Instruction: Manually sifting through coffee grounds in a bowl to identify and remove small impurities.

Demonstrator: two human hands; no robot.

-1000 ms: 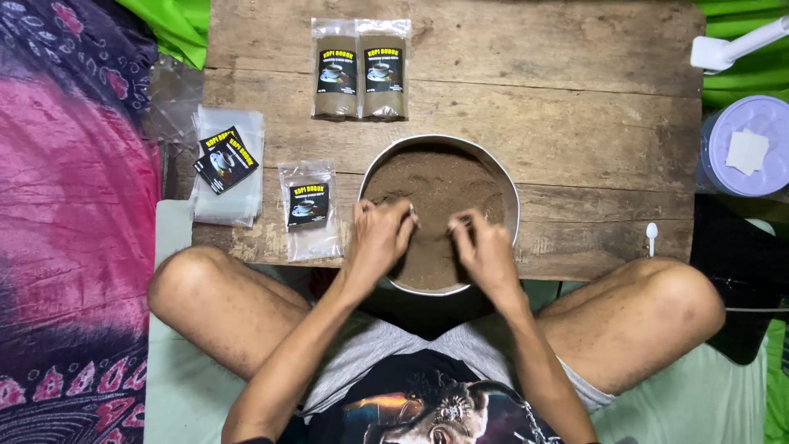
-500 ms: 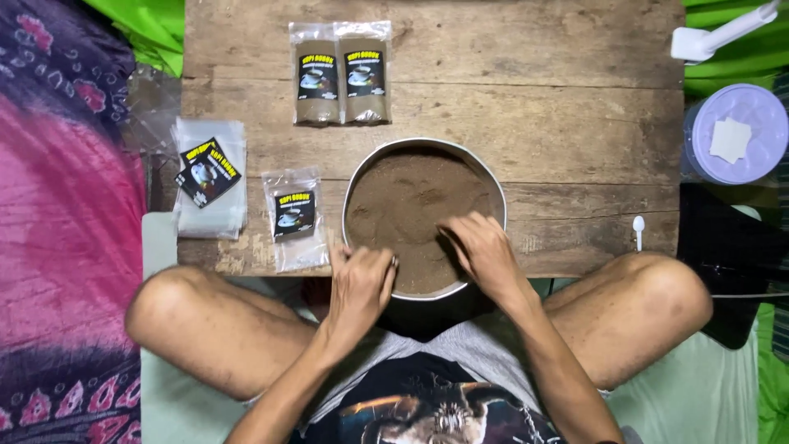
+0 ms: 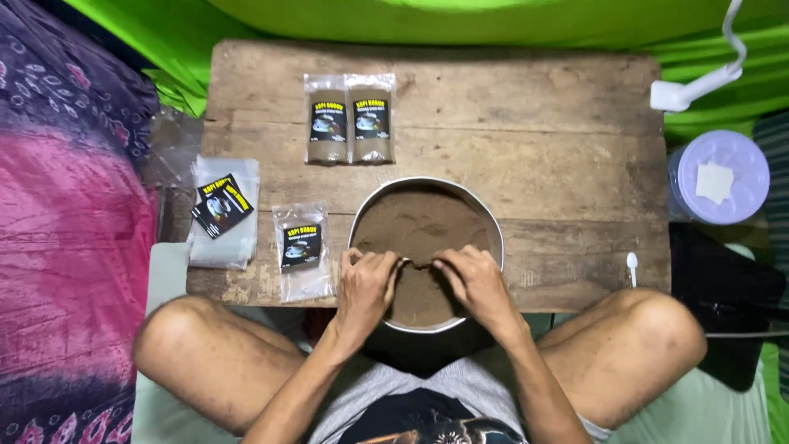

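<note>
Low in the centre of the frame, the left hand [image 3: 366, 284] and right hand [image 3: 475, 284] meet over the round metal bowl of brown powder [image 3: 423, 226], fingertips pinching something small I cannot identify. The powder looks loose, light and spillable; the stiff rim offers the surest grip. Being round, the bowl has no long axis, mouth upward. Beyond, upper centre, two filled clear pouches [image 3: 349, 119] lie lengthwise away on the worn wooden board [image 3: 559, 156].

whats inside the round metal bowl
The round metal bowl holds brown powder nearly to the rim. The left hand and right hand cover its near part; whatever their fingers pinch is hidden.
</note>
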